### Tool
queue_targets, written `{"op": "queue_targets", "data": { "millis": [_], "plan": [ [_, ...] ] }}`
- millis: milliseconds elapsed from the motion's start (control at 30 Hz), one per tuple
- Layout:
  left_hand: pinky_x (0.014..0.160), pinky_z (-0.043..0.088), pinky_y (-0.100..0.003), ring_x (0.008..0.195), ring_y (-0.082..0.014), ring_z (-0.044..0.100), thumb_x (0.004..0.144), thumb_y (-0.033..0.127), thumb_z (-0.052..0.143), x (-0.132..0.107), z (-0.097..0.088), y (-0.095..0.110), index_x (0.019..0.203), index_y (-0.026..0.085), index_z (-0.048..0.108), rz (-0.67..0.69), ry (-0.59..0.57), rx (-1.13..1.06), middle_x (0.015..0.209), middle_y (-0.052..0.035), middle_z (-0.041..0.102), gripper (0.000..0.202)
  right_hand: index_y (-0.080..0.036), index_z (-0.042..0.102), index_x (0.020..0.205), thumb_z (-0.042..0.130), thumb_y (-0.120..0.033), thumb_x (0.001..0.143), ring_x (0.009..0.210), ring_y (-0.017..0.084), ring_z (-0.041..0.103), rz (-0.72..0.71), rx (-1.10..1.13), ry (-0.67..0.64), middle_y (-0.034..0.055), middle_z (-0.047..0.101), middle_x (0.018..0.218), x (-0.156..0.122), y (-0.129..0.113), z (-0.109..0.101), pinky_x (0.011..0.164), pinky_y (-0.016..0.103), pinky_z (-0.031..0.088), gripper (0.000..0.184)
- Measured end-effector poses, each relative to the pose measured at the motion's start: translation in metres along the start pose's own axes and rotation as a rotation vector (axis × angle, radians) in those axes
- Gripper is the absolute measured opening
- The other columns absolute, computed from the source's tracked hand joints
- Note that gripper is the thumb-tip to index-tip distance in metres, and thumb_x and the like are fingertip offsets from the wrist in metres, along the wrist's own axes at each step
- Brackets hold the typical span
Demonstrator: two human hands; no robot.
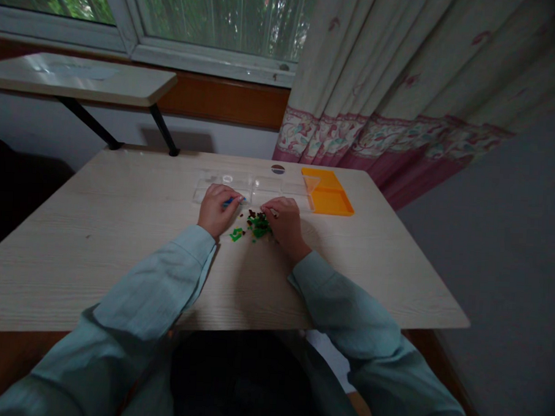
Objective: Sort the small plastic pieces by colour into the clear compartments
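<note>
My left hand [216, 209] is closed in a pinch on a small blue piece [230, 201], just in front of the clear plastic compartment box [252, 190]. At the right edge of a small pile of green and dark brown pieces [258, 224] is my right hand [285, 222]. Its thumb and fingers are pressed together, and whatever lies between them is too small to make out. A few bright green pieces [236, 234] lie apart, left of the pile. Both hands rest low over the tabletop.
An orange tray [330, 202] stands at the box's right end, partly behind its clear edge. A round dark disc [278, 169] lies behind the box. A raised shelf [81, 80] on black legs occupies the table's back left. A curtain [354, 125] hangs beyond the table [133, 238].
</note>
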State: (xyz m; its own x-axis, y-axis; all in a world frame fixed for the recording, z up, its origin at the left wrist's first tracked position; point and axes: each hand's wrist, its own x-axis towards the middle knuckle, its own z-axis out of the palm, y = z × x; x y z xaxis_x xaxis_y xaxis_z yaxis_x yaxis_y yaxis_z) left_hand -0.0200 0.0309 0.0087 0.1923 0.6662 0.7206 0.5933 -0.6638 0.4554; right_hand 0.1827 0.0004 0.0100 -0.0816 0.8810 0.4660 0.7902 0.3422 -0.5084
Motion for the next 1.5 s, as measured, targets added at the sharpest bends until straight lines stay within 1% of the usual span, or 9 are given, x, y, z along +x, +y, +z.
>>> {"op": "queue_targets", "data": {
  "millis": [100, 233, 433, 667, 833, 1000, 1200, 1300, 1500],
  "plan": [
    [0.083, 0.044, -0.036, 0.086, -0.0183, 0.057, 0.091, 0.037, 0.056, -0.001, 0.0, -0.002, 0.084, 0.021, 0.069, -0.004, 0.03, 0.005, 0.084, -0.0027, 0.066, 0.022, -0.021, 0.074, 0.083, 0.062, -0.022, 0.085, 0.099, 0.024, 0.051, -0.027, -0.148, -0.107, 0.0069, 0.068, 0.099, -0.002, -0.002, -0.004, 0.087, 0.037, 0.036, 0.013],
    [0.083, 0.044, -0.035, 0.086, -0.0182, 0.057, 0.091, 0.037, 0.056, -0.001, 0.001, -0.002, 0.084, 0.021, 0.069, -0.009, 0.048, 0.001, 0.084, -0.0028, 0.066, 0.022, -0.023, 0.074, 0.088, 0.062, -0.021, 0.084, 0.103, 0.024, 0.047, -0.086, -0.197, -0.148, 0.006, 0.065, 0.104, -0.005, -0.009, -0.006, 0.085, 0.037, 0.035, 0.013],
    [0.084, 0.045, -0.036, 0.086, -0.0181, 0.057, 0.091, 0.037, 0.055, -0.001, 0.0, -0.001, 0.084, 0.021, 0.069, -0.027, 0.024, 0.011, 0.084, -0.0024, 0.066, 0.023, -0.022, 0.073, 0.09, 0.057, -0.02, 0.087, 0.1, 0.023, 0.046, -0.063, -0.22, -0.146, 0.0071, 0.064, 0.103, -0.003, -0.008, -0.008, 0.084, 0.037, 0.034, 0.017],
    [0.084, 0.045, -0.037, 0.087, -0.0183, 0.057, 0.091, 0.038, 0.054, -0.001, 0.001, -0.001, 0.085, 0.022, 0.068, -0.059, 0.006, 0.008, 0.085, -0.0024, 0.066, 0.023, -0.023, 0.074, 0.092, 0.061, -0.024, 0.086, 0.101, 0.024, 0.046, -0.082, -0.222, -0.2, 0.0069, 0.064, 0.102, -0.004, -0.007, -0.008, 0.082, 0.036, 0.034, 0.015],
    [0.085, 0.045, -0.037, 0.087, -0.018, 0.057, 0.091, 0.039, 0.054, -0.002, 0.001, -0.002, 0.085, 0.022, 0.068, -0.053, 0.015, 0.0, 0.085, -0.0021, 0.066, 0.023, -0.025, 0.073, 0.098, 0.059, -0.024, 0.087, 0.101, 0.023, 0.047, -0.111, -0.182, -0.235, 0.0066, 0.063, 0.105, -0.004, -0.008, -0.007, 0.083, 0.036, 0.033, 0.018],
    [0.084, 0.045, -0.037, 0.087, -0.018, 0.057, 0.091, 0.04, 0.054, -0.003, 0.002, -0.003, 0.086, 0.022, 0.068, -0.057, 0.019, -0.016, 0.086, -0.0022, 0.065, 0.024, -0.025, 0.073, 0.101, 0.057, -0.02, 0.088, 0.101, 0.023, 0.047, -0.108, -0.197, -0.224, 0.007, 0.063, 0.105, -0.005, -0.006, -0.005, 0.083, 0.036, 0.034, 0.021],
    [0.084, 0.045, -0.037, 0.087, -0.0191, 0.058, 0.091, 0.04, 0.054, -0.002, 0.002, -0.002, 0.085, 0.022, 0.069, -0.073, 0.007, -0.006, 0.085, -0.0034, 0.066, 0.024, -0.024, 0.073, 0.099, 0.06, -0.025, 0.087, 0.1, 0.024, 0.047, -0.111, -0.198, -0.236, 0.0074, 0.062, 0.103, -0.005, -0.006, -0.004, 0.083, 0.036, 0.035, 0.018],
    [0.084, 0.045, -0.037, 0.087, -0.019, 0.058, 0.091, 0.039, 0.054, -0.002, 0.002, -0.002, 0.085, 0.022, 0.069, -0.073, 0.001, -0.003, 0.085, -0.0032, 0.066, 0.023, -0.025, 0.073, 0.099, 0.058, -0.026, 0.088, 0.101, 0.023, 0.046, -0.131, -0.17, -0.242, 0.0073, 0.062, 0.104, -0.004, -0.007, -0.004, 0.084, 0.036, 0.034, 0.019],
    [0.083, 0.045, -0.036, 0.087, -0.0183, 0.057, 0.091, 0.04, 0.053, -0.001, 0.001, -0.001, 0.084, 0.022, 0.069, -0.067, 0.003, -0.004, 0.085, -0.0031, 0.066, 0.025, -0.024, 0.073, 0.1, 0.057, -0.023, 0.089, 0.1, 0.023, 0.046, -0.12, -0.148, -0.244, 0.007, 0.062, 0.103, -0.005, -0.005, -0.003, 0.085, 0.035, 0.035, 0.02]
  ]
}}
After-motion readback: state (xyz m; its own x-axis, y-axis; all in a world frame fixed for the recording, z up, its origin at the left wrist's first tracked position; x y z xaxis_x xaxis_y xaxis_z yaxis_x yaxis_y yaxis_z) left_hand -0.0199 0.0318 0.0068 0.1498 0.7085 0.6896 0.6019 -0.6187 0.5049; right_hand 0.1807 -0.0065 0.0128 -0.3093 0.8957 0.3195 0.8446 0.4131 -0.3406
